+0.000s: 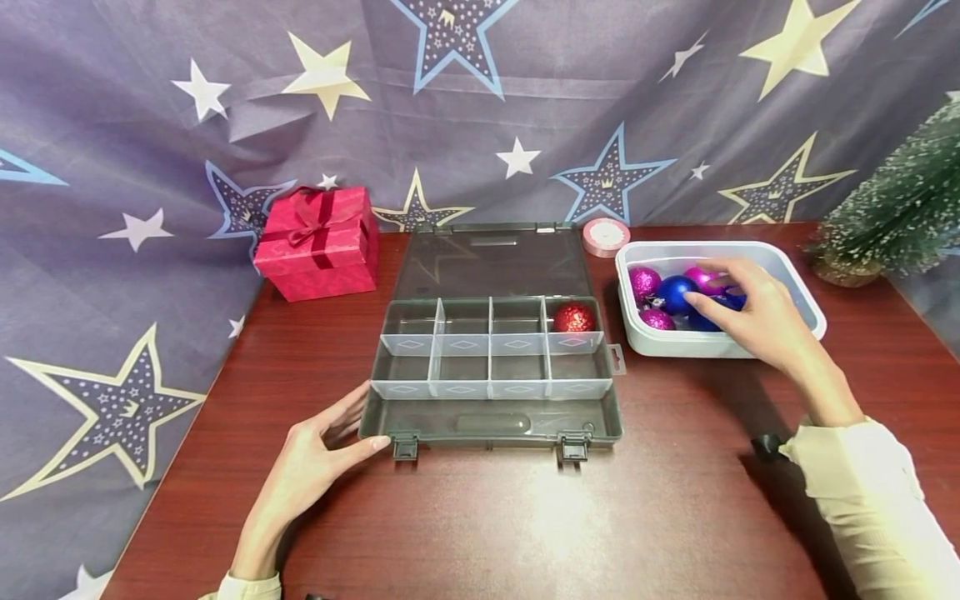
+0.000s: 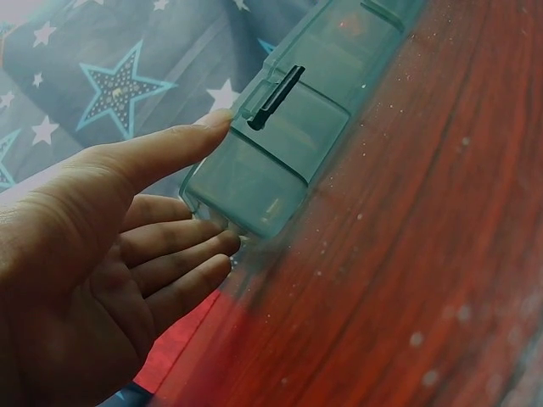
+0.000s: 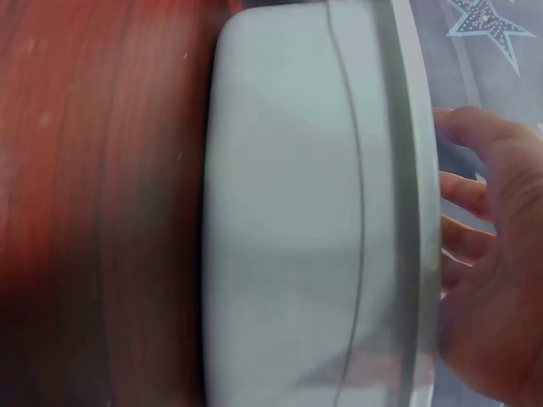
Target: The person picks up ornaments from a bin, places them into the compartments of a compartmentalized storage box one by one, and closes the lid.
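Observation:
A translucent dark plastic compartment box (image 1: 420, 417) lies with its lid folded back. One red glitter ball (image 1: 574, 318) sits in its back right compartment. My left hand (image 1: 300, 467) touches the front left corner, thumb at the front edge and fingers along the side, mostly straight in the left wrist view. Over a white tub (image 1: 693, 346) hovers my right hand (image 1: 768, 317), fingers spread and slightly bent. Beneath it lie blue balls (image 1: 677, 292) and magenta glitter balls (image 1: 644, 283). The thumb is close to a blue ball; the right wrist view hides the fingertips behind the tub's wall (image 3: 288, 203).
At the back left stands a red gift box (image 1: 322, 250) with a bow. A pink ribbon spool (image 1: 606, 237) is behind the tub. A small artificial tree (image 1: 892, 200) stands at the right. Star-patterned cloth (image 1: 480, 125) hangs behind the brown table (image 1: 480, 533).

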Demonstrator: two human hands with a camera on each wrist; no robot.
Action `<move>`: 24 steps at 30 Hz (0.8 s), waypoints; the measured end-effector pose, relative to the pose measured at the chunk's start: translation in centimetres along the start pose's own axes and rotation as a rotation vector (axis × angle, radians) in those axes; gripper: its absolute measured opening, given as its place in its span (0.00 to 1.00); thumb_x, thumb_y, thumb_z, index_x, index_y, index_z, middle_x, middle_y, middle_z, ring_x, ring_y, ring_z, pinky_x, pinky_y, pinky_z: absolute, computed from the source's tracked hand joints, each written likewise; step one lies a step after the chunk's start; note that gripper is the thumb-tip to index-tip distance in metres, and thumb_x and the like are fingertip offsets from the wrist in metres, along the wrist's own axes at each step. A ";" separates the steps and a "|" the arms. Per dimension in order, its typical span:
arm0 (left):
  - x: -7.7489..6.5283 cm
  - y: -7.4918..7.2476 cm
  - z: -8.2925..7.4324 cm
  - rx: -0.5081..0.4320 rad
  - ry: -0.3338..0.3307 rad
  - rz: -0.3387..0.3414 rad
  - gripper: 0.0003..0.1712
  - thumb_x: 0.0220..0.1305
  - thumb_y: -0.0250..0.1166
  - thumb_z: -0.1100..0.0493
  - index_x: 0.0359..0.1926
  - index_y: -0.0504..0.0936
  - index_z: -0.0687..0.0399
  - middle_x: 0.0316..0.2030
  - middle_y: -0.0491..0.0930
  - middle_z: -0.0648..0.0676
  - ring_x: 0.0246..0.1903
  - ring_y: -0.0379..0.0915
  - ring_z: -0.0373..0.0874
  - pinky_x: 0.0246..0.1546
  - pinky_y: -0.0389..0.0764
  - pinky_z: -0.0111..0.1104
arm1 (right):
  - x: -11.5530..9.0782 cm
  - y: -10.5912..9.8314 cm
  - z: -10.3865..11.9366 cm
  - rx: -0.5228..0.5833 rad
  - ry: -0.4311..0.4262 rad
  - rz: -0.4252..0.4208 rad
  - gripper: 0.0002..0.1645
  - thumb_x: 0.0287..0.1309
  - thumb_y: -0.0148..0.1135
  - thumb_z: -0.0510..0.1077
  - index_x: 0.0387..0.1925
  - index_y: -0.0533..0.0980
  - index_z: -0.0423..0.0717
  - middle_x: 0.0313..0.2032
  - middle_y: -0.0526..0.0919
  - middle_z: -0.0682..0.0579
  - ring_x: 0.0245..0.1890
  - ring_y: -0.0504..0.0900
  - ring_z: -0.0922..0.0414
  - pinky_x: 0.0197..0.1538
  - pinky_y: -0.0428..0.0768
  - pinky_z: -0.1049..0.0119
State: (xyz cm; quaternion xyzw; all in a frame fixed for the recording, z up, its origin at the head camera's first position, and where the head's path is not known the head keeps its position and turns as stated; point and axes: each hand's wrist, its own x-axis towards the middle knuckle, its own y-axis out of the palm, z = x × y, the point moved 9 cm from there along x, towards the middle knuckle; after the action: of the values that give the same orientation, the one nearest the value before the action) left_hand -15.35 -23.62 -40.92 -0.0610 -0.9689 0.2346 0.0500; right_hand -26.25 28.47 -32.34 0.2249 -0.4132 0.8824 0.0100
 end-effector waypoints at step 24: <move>-0.1 0.0 0.0 -0.032 0.009 -0.001 0.43 0.60 0.79 0.56 0.74 0.72 0.51 0.61 0.81 0.53 0.59 0.79 0.43 0.58 0.79 0.27 | 1.6 2.6 -1.3 -0.043 0.059 0.265 0.32 0.59 0.77 0.43 0.60 0.76 0.34 0.54 0.80 0.31 0.55 0.77 0.34 0.59 0.74 0.35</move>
State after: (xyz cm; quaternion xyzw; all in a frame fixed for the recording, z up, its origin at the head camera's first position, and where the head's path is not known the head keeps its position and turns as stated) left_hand -15.29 -23.66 -40.94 -0.0625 -0.9724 0.2186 0.0532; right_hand -28.68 27.48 -34.31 0.1421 -0.4574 0.8733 -0.0896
